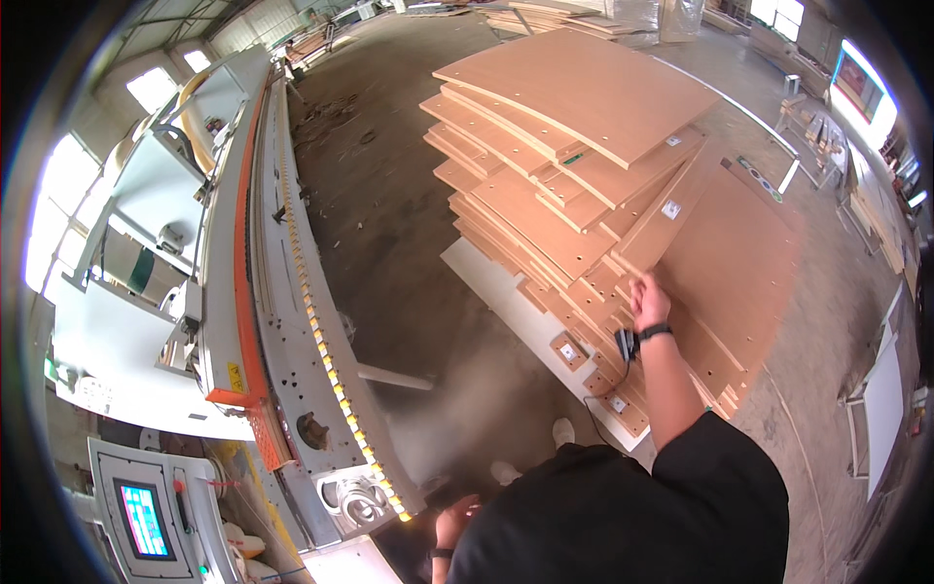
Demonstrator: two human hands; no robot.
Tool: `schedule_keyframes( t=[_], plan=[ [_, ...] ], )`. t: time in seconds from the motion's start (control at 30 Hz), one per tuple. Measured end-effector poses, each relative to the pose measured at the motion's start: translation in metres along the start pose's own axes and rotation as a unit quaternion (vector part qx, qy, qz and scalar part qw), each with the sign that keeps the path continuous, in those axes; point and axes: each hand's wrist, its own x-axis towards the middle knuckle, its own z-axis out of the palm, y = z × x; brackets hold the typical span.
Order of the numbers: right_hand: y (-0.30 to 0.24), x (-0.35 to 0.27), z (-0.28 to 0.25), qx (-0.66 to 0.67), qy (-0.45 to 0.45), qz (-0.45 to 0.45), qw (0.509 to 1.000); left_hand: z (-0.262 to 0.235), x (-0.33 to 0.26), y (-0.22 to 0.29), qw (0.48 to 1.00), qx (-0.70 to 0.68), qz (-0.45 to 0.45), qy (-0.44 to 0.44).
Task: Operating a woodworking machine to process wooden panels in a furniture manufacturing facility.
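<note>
A long, narrow brown wood-fibre board with a white label point(664, 222) lies slantwise on the right side of a tall, uneven stack of flat brown panels point(574, 92), its near end at the bare right hand point(649, 302). The right grip is curled at that end; whether it pinches the board or only touches it, I cannot tell. The bare left hand point(457, 521) is low beside the long grey-and-orange machine point(248, 263), well apart from the stack; its grip cannot be made out.

The board looks stiff and fairly dense, likely manageable but awkward through its length. Its flat face may slide, and its corners could chip. Opposite long edges, near mid-length, seem the best hold; one end alone would probably let the far end dip.
</note>
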Motion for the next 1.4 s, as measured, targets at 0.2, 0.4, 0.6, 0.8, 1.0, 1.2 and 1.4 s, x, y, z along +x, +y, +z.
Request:
schedule_keyframes(
  t=[0.2,0.4,0.6,0.8,1.0,1.2,1.4],
  plan=[
    [0.054,-0.148,-0.053,-0.123,-0.161,0.142,0.969,-0.002,0.023,-0.015,0.994,-0.047,0.065,-0.071],
    [0.06,-0.095,-0.05,0.013,-0.142,0.184,0.972,-0.023,0.057,0.019,0.988,0.087,0.097,-0.087],
    [0.066,-0.098,-0.042,-0.026,-0.168,0.166,0.971,-0.064,0.062,0.111,0.989,0.082,0.119,-0.026],
    [0.12,-0.184,-0.025,-0.17,-0.36,0.204,0.895,-0.084,0.075,0.187,0.935,0.156,0.297,0.112],
    [0.149,-0.281,0.002,-0.245,-0.518,0.191,0.797,-0.063,0.104,0.176,0.926,0.237,0.253,0.15],
    [0.173,-0.294,0.006,-0.357,-0.683,0.101,0.629,-0.072,0.063,0.116,0.949,0.18,0.152,0.21],
    [0.201,-0.276,-0.003,-0.403,-0.709,0.15,0.559,-0.092,-0.02,0.039,0.94,0.105,0.091,0.313]
  ],
)
